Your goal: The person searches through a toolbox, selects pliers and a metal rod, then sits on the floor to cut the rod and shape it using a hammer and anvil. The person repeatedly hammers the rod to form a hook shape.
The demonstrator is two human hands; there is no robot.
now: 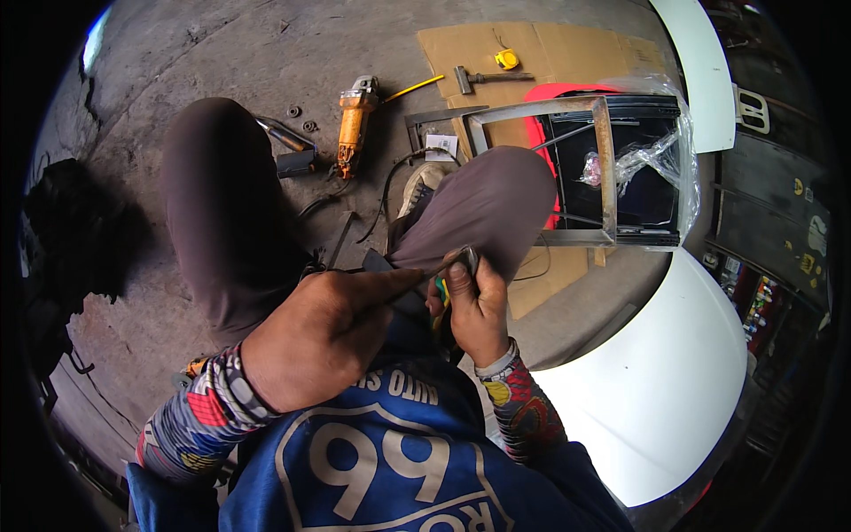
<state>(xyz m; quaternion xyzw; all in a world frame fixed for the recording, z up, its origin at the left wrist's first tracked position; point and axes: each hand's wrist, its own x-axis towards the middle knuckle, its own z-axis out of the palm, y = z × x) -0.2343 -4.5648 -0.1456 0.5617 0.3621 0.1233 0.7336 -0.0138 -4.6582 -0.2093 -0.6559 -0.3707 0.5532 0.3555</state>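
My right hand (479, 310) is closed around a hand tool with a green-and-yellow grip (441, 291). A shiny rounded metal end (466, 257) sticks out above its thumb; the exact kind of tool cannot be made out. From the left, my left hand (310, 332) reaches across with its index finger stretched along a thin brownish strip (445, 263). That strip meets the metal end at my right hand. The other left fingers curl under and are mostly hidden. Both hands are over my lap, between my bent knees.
An orange angle grinder (352, 124) lies on the concrete floor beyond my knees. A hammer (483, 78) and a yellow tape measure (506, 59) rest on cardboard (567, 44). At right are a rusty metal frame (608, 160), a plastic-wrapped black panel (651, 204) and white body panels (656, 381).
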